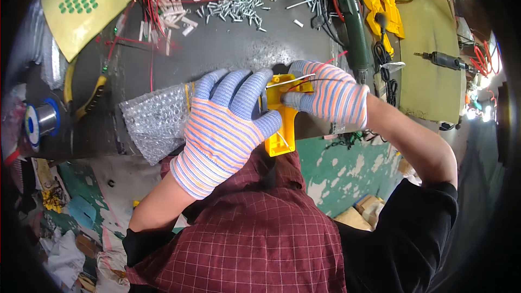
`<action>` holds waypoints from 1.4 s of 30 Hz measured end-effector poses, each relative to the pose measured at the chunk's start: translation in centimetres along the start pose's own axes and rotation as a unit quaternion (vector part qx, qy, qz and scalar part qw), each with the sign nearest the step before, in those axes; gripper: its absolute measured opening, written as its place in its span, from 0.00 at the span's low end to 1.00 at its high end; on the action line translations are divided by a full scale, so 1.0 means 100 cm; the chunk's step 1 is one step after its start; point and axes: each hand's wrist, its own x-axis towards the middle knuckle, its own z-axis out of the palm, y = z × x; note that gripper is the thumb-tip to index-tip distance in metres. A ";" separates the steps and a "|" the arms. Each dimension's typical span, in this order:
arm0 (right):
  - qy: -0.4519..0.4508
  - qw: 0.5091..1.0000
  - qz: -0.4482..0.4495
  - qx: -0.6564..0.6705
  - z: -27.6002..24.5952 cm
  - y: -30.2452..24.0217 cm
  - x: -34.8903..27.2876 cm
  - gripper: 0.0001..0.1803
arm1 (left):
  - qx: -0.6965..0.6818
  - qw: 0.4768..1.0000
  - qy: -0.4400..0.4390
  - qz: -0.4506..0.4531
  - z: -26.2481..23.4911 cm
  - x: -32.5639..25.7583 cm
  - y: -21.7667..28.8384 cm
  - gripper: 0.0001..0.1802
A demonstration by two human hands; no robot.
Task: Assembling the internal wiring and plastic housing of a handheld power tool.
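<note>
Both hands wear knitted gloves with blue, orange and white stripes. Between them, at the bench's near edge, is an open yellow plastic housing (287, 125), hollow side up. My left hand (225, 122) is closed round its left side, fingers over the top and thumb lying across the lower part. From the right, my right hand (331, 93) has its thumb and forefinger on the upper right side of the housing. A white wire (290, 81) and a dark thin wire run across the housing's top towards my right hand. What lies under the fingertips is hidden.
Bubble wrap (154, 122) lies beside my left hand. Loose screws (239, 8) and red wires with white connectors (157, 8) cover the back. A green power screwdriver (353, 27), yellow housings (377, 2) and a black tool (442, 59) are right. Solder spool (43, 121) and yellow-handled pliers (92, 97) are left.
</note>
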 end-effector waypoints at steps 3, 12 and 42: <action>-0.080 0.996 0.022 -0.009 -0.022 -0.006 0.005 0.16 | 0.003 0.999 -0.032 -0.030 0.001 -0.001 0.000 0.19; -0.097 0.994 -0.048 0.034 -0.020 0.003 0.015 0.18 | 0.027 0.999 -0.026 -0.002 -0.008 0.003 0.013 0.14; 0.328 0.895 -0.253 -0.166 0.013 0.046 -0.064 0.17 | 0.124 0.991 -0.033 0.040 -0.004 0.046 0.056 0.20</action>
